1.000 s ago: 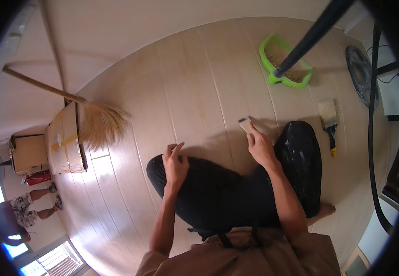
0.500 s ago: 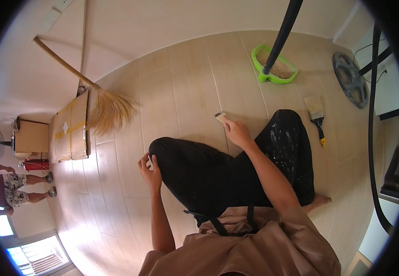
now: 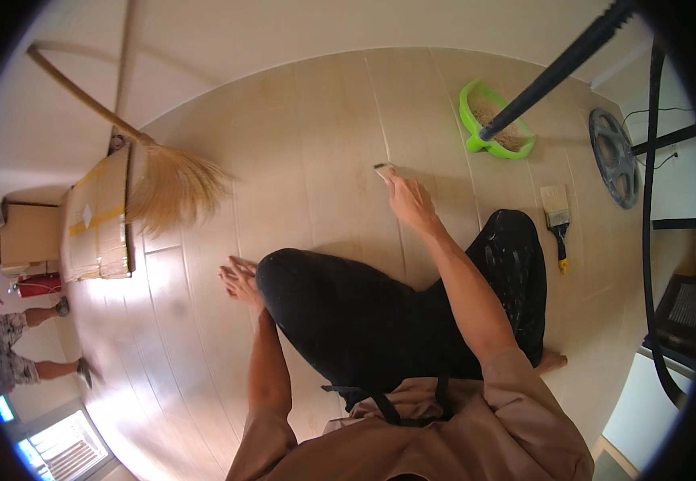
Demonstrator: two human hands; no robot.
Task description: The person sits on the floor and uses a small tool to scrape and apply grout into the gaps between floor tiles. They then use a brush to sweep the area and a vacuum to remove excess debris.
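My right hand is closed around a small pale tool with a dark flat edge, perhaps a scraper. Its edge is at or just above the tan plank-patterned floor, in front of my folded legs; contact is too small to tell. Beside my left knee, my left hand holds nothing, its fingers apart and low over the floor. A wide paintbrush with pale bristles and a black and yellow handle lies beyond my right knee.
A green dustpan with brownish debris and a long black handle stands ahead right. A straw broom leans at the left wall near a flat cardboard box. Right are a round dark stand base and a black cable. A person stands far left.
My right hand has moved forward with the small tool. My left hand has come off my knee, down and outward to the left. My view has shifted slightly, and the other person has moved.
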